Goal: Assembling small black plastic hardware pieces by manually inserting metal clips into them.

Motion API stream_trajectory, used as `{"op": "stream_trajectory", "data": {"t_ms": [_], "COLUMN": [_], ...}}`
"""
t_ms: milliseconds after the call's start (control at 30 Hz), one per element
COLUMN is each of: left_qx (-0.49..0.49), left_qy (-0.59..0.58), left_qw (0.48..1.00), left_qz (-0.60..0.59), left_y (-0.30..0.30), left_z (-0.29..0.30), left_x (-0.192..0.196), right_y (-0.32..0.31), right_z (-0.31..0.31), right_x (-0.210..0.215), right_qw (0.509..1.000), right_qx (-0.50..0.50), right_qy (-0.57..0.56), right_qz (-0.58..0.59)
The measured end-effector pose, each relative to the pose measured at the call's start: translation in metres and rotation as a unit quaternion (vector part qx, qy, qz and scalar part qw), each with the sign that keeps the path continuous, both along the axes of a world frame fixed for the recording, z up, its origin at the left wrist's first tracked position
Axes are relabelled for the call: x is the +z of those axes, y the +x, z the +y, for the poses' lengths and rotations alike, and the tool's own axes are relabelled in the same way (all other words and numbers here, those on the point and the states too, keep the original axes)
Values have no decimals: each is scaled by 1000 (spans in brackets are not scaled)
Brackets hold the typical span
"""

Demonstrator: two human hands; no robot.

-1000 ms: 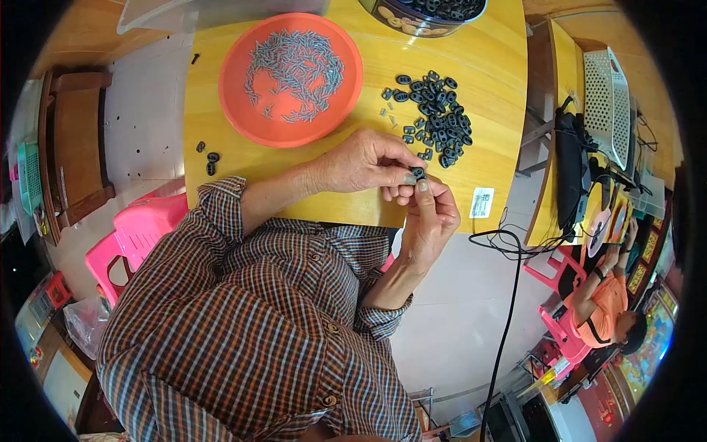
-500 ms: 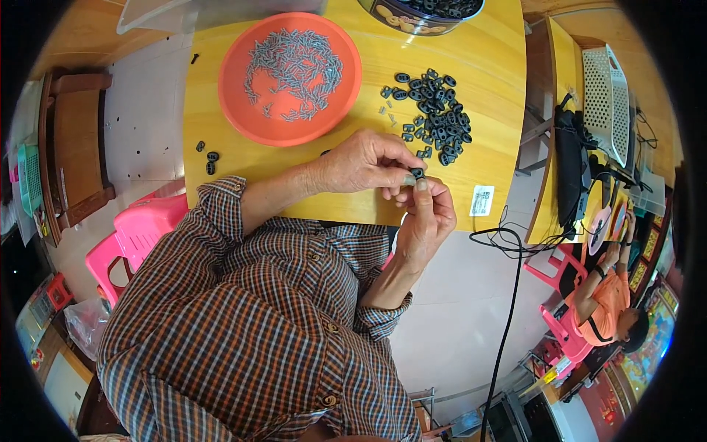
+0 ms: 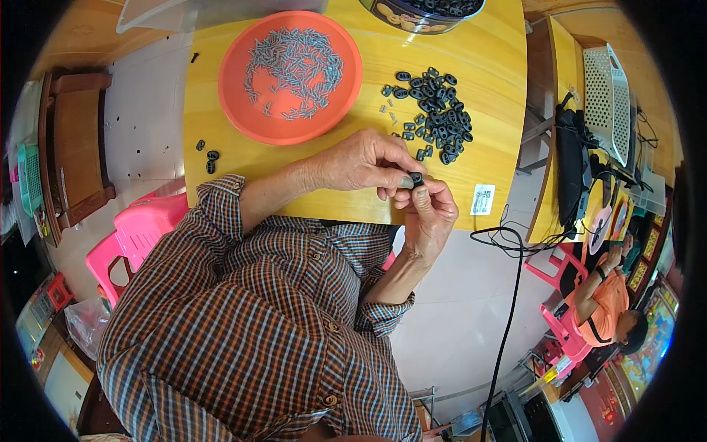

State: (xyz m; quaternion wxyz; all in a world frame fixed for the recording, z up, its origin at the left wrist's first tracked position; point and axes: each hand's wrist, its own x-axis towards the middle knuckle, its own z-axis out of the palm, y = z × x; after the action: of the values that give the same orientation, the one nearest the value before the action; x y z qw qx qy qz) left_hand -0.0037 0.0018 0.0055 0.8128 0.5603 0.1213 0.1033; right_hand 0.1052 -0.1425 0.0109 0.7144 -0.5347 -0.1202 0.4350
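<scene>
Yellow table (image 3: 495, 88) holds black pieces (image 3: 444, 123), pink chair (image 3: 153, 225) nearby.

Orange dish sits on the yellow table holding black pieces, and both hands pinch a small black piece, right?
Not quite: in the head view, the orange dish holds silvery pieces, not black ones. It does sit on the yellow table, and the left hand and right hand pinch a small black piece.

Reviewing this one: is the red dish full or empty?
Neither, partly filled: small metal pieces lie spread across the dish, with its red bottom bare in patches and around the edge.
</scene>
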Motion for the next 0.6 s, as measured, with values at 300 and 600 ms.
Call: {"op": "stream_trajectory", "data": {"t_ms": [300, 600], "left_qx": [-27, -18], "left_qy": [21, 14], "left_qw": [999, 1000], "left_qz": [-1, -8], "left_y": [-1, -2], "left_z": [1, 0], "left_x": [-6, -8], "right_y": [6, 3], "right_z": [-4, 0], "right_x": [-12, -10], "right_qw": [997, 997], "right_qx": [26, 22], "right_qy": [26, 17], "right_qz": [61, 67]}}
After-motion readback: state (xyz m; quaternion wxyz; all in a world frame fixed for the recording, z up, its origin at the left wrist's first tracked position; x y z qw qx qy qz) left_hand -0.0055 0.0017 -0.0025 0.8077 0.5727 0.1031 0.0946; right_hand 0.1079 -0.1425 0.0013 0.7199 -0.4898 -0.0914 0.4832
